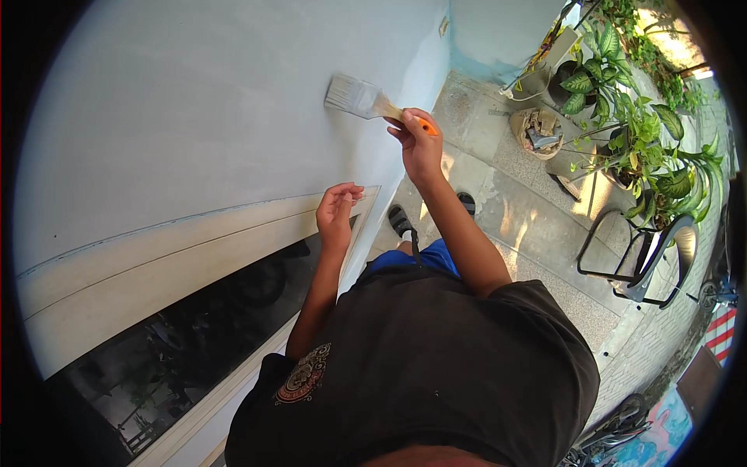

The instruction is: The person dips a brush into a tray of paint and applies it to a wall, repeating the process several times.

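My right hand is wrapped round the handle of a wide paintbrush, which has a wooden and orange handle and pale, paint-coated bristles. The bristle end lies right at the light blue wall, pointing left. Lower down, my left hand is raised near the cream window frame, its fingers loosely curled and apart, holding nothing. Dark glass sits below that frame and shows reflections.
Potted plants line the right side of the tiled floor. A round container with grey things inside stands near them. Further down is a black-framed chair. My sandalled feet are close to the wall.
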Tool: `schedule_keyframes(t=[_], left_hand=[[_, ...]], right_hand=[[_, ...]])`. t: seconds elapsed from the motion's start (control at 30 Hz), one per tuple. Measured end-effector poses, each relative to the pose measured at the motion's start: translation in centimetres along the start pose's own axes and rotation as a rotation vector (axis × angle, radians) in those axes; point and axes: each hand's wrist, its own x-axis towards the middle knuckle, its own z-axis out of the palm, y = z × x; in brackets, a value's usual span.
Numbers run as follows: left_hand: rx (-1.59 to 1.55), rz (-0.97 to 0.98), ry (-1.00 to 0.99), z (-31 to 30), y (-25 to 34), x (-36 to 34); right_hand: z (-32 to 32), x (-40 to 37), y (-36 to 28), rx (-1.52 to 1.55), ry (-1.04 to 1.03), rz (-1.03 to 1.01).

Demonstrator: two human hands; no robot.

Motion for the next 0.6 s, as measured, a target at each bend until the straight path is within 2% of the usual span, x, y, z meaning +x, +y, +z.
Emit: schedule_keyframes(t=[0.03,0.1,0.13,0.27,0.3,0.37,0.4,0.5,0.6], left_hand=[[-0.005,0.006,-0.004,0.1,0.2,0.0],[-0.003,0.009,-0.005,0.2,0.3,0.0],[-0.002,0.012,-0.003,0.3,0.4,0.0],[0.006,0.029,-0.014,0.1,0.5,-0.1],[0.013,0.017,-0.015,0.0,0.4,-0.3],[0.018,0.004,-0.020,-0.1,0.1,-0.8],[0.020,0.004,-0.021,-0.1,0.0,-0.7],[0.014,-0.007,-0.011,0.0,-0.3,-1.2],[0.011,-0.003,-0.010,0.3,-0.1,-1.1]], right_hand=[[-1.2,0.5,1.0,0.001,0.001,0.000],[-5.7,1.9,4.8,0.062,0.091,0.168],[-8.0,2.3,6.4,0.065,0.089,0.165],[-18.0,4.0,11.1,-0.194,0.473,0.145],[-19.9,4.6,12.0,-0.189,0.465,0.143],[-22.3,5.2,13.1,-0.403,0.604,0.115],[-21.5,5.6,12.9,-0.400,0.604,0.115],[-15.6,7.5,10.8,-0.296,0.400,0.097],[-8.3,6.8,5.5,-0.240,0.322,0.040]])
